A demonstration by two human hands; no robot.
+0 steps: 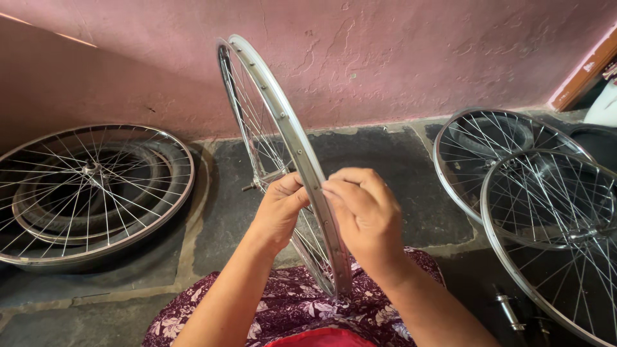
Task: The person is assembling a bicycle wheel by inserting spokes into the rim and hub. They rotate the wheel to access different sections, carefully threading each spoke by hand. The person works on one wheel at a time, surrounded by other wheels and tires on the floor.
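The spoked bicycle wheel rim (pixel 283 122) stands upright on edge between the person's knees, its lower arc resting on the lap of a floral purple skirt (pixel 289 308) and its top rising toward the pink plaster wall (pixel 398 58). Held this way, the outer channel with its row of spoke holes faces the person, so each hole comes within close reach of the eyes and both hands.

The left hand (pixel 277 209) wraps the rim from the left side, its fingers closed against the metal and among the spokes, which appears to steady the wheel and keep it from rolling or tipping. The right hand (pixel 365 215) comes in from the other side with its fingers (pixel 337 186) pinched together on the rim's edge just beside the left thumb; whether a small part sits between the fingertips cannot be told. The axle end (pixel 249 187) sticks out to the left of the rim, near the left hand.

On the stone floor (pixel 385 167) to the left lies another spoked wheel (pixel 96 193) flat on top of a black tyre (pixel 164 215). To the right, two more spoked wheels (pixel 546 212) lie overlapping, well apart from the hands, one over another tyre. A loose metal axle (pixel 508 311) lies near the right knee.
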